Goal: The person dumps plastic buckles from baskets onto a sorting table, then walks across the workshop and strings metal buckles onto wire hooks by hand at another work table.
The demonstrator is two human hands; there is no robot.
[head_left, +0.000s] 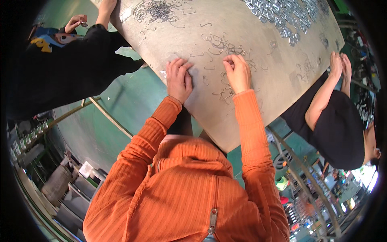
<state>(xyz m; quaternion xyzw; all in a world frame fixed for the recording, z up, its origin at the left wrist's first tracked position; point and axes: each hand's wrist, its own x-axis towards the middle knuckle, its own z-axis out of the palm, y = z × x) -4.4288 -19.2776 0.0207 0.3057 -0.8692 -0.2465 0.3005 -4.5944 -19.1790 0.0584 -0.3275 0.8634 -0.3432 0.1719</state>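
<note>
My left hand (179, 80) lies palm down at the near left edge of the metal-topped table (177, 42), its fingers apart and slightly bent, with no object visible in it. To its right, my right hand (239, 73) is above the table with thumb and forefinger pinched together; whatever is between them is too small or hidden to make out. Loose bent wire hooks (219, 41) lie just beyond and around the right hand, some partly covered by it. A single S-shaped hook (205, 25) rests farther off.
A tangled heap of wire hooks (157, 11) is at the far left, and a pile of shiny oval metal links (282, 18) at the far right. One person in black (68, 72) stands at the left; another (338, 125) is at the right, hands over the table.
</note>
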